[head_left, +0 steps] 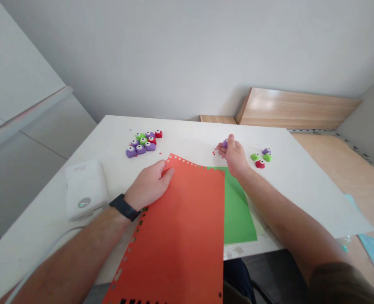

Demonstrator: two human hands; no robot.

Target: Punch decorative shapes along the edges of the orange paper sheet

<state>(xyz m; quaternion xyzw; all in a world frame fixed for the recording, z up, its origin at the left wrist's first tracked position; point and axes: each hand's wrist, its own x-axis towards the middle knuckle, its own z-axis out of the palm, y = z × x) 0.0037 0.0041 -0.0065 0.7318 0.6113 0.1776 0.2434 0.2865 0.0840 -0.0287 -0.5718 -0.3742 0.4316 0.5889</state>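
My left hand [151,182], with a dark band on its wrist, pinches the upper left edge of a red-orange sheet of paper [189,228]. Small punched holes run along the sheet's top, left and bottom edges. Part of a green sheet [237,211] shows from under it on the right. My right hand [236,157] is raised past the green sheet, holding a small purple craft punch [225,143] between thumb and fingers. Tiny red paper bits [214,152] lie on the table by its fingertips.
Several purple, green and red eyed punches [143,141] cluster at the back left of the white table [187,139]. More green, red and purple ones [260,164] sit right of my right hand. A white device [87,188] with a cable stands at left.
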